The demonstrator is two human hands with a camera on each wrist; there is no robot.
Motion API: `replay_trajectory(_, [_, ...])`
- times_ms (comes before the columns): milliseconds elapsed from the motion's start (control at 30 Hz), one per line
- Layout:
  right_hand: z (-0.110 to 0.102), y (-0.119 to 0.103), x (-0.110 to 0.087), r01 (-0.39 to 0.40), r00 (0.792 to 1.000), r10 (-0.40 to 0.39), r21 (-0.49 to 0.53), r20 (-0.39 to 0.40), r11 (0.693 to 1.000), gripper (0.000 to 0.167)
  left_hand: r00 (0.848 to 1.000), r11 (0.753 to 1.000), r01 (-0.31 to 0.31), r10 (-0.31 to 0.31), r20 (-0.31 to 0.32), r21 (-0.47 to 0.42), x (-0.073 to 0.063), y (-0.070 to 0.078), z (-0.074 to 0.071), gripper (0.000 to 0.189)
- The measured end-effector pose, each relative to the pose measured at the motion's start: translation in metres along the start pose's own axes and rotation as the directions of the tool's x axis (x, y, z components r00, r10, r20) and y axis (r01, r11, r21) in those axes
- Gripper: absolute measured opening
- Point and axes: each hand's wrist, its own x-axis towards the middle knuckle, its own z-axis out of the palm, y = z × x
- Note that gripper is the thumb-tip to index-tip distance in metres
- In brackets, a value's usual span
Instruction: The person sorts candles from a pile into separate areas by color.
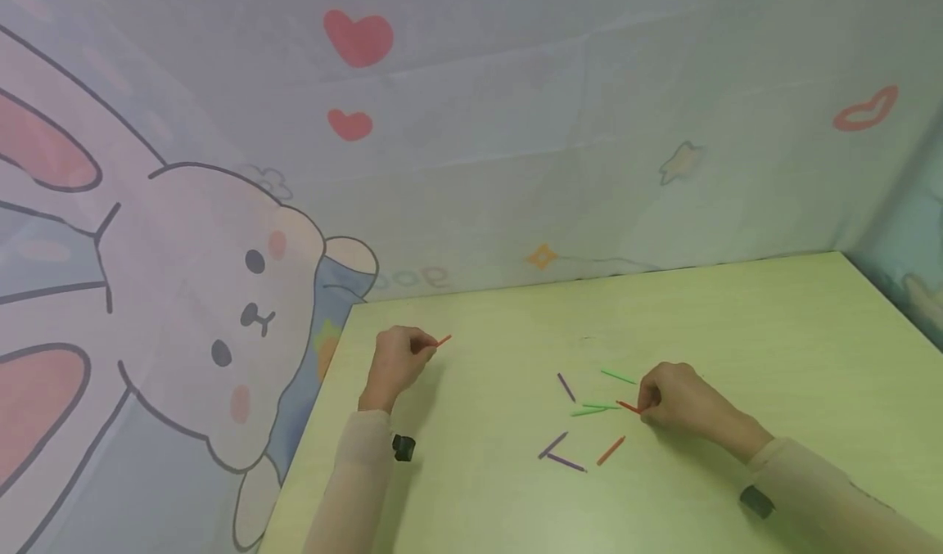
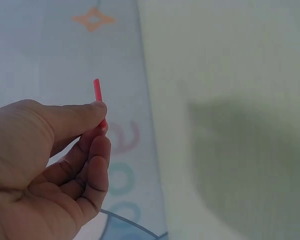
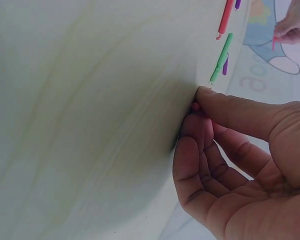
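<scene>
My left hand point(image 1: 399, 364) is raised over the table's left part and pinches a thin red candle point(image 2: 97, 91) between thumb and index finger. The candle points up past the fingertips in the left wrist view. On the right, my right hand point(image 1: 674, 398) is low over the table and pinches another red candle point(image 1: 629, 407) by one end; its other end points left, beside the green candles point(image 1: 602, 407). In the right wrist view, only the end of this held candle point(image 3: 195, 106) shows between the fingertips. Another red candle point(image 1: 611, 450) lies nearer me.
Purple candles point(image 1: 566, 387) lie scattered mid-table, two of them point(image 1: 567, 462) close together nearer me. A further green candle point(image 1: 617, 376) lies behind the others. The pale green table point(image 1: 773, 317) meets a cloth backdrop point(image 1: 516, 169) with a printed rabbit along its back and left edges.
</scene>
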Motion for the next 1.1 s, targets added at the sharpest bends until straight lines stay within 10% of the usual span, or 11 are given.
replay_trajectory(567, [-0.001,0.0,-0.002,0.0,1.0,0.0,0.009,-0.018,1.0,0.023,0.997,0.995,0.072,-0.071,-0.021,0.068,-0.005,-0.051,0.029,0.008])
replay_trajectory(1100, [-0.002,-0.002,-0.004,-0.003,1.0,0.003,0.024,-0.002,1.0,0.019,0.993,0.993,0.117,-0.116,-0.031,0.031,-0.008,-0.059,0.035,0.01])
